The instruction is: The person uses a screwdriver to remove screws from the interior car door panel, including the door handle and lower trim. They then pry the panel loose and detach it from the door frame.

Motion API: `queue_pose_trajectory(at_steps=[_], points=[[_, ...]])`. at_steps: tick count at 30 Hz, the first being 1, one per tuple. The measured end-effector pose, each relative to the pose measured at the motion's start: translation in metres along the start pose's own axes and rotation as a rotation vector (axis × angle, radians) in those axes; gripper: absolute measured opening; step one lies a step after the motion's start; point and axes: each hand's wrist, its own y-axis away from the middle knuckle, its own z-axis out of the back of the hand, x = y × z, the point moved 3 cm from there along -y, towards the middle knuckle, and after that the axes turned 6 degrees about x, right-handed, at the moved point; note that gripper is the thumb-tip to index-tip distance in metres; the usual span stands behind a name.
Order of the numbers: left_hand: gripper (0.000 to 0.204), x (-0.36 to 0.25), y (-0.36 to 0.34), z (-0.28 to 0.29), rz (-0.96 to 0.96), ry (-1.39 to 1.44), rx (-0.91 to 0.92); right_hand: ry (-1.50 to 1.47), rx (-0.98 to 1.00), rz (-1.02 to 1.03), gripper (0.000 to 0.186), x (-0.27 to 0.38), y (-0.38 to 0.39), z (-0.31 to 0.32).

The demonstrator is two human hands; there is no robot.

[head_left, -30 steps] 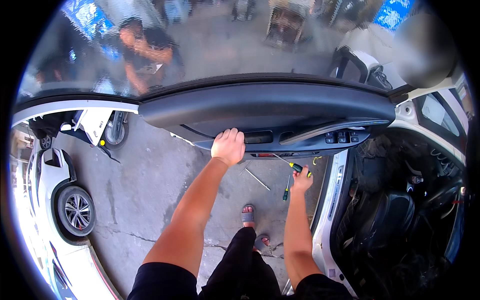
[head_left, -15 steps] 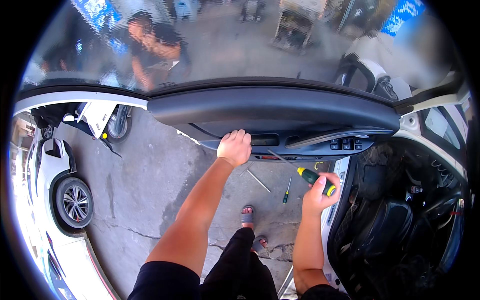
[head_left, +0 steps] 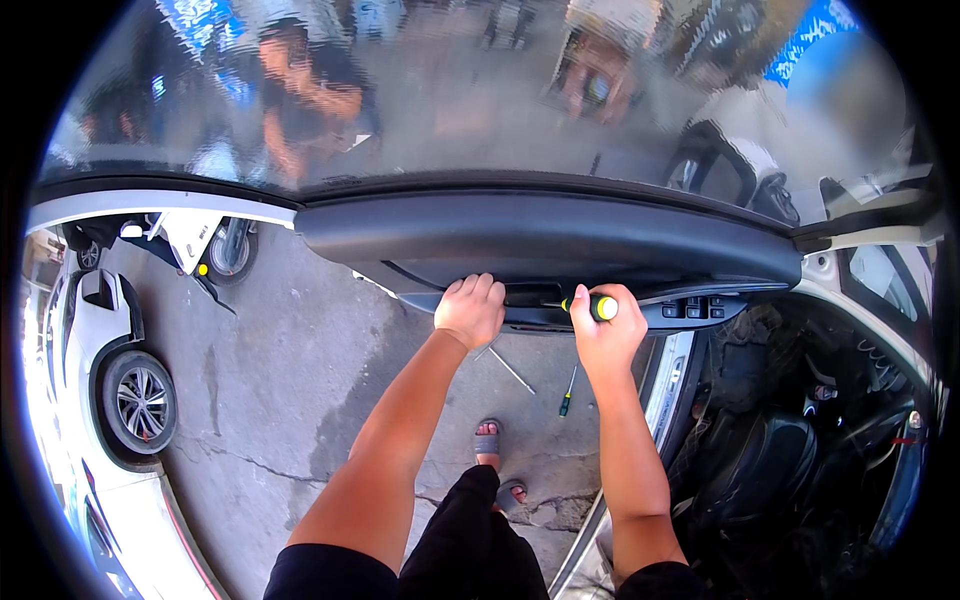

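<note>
My left hand [head_left: 468, 312] grips the lower part of the black door trim panel [head_left: 540, 232], fingers curled beside a dark recess. My right hand [head_left: 610, 338] is closed round a green-and-yellow screwdriver [head_left: 590, 306], whose shaft points left into that recess, near my left fingers; its tip is hidden. Right of it sit the long pull handle and window switch buttons [head_left: 692, 306]. On the concrete below the panel lie a thin metal rod [head_left: 512, 368] and another green screwdriver [head_left: 566, 396].
A white car with a wheel [head_left: 140, 400] stands at left, a white scooter [head_left: 190, 240] behind it. The open car doorway with black seats [head_left: 750, 460] is at right. Above the panel, the window glass [head_left: 450, 90] shows blurry reflections. My sandalled feet [head_left: 488, 432] stand below.
My right hand has moved up to the panel with the screwdriver, its shaft now reaching into the recess. My left hand keeps its grip, slightly lower in the picture along with the panel.
</note>
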Motion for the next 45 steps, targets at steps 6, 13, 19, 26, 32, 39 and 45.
queue_pose_trajectory(at_steps=[6,13,19,26,32,39,45], points=[[0.018,0.000,-0.001,-0.001,-0.029,0.007,-0.072,0.022,0.051,-0.016,0.024,0.007,-0.010,0.004],[0.020,-0.001,-0.001,-0.002,-0.031,0.014,-0.084,0.015,0.018,-0.058,0.023,0.004,-0.015,0.002],[0.021,0.000,0.000,0.000,-0.030,0.007,-0.076,0.006,0.015,-0.047,0.023,0.004,-0.013,0.001],[0.020,-0.001,-0.001,0.001,-0.028,0.010,-0.072,-0.002,0.006,-0.041,0.022,0.002,-0.012,0.002],[0.018,-0.001,-0.001,0.001,-0.026,0.005,-0.077,0.004,0.002,-0.027,0.023,0.003,-0.014,0.005],[0.016,-0.003,-0.002,0.004,0.007,-0.014,0.007,-0.032,0.001,-0.067,0.022,0.001,-0.013,0.006],[0.018,-0.001,0.000,0.003,-0.017,-0.001,-0.039,-0.016,0.021,-0.099,0.022,-0.005,-0.015,0.008]])
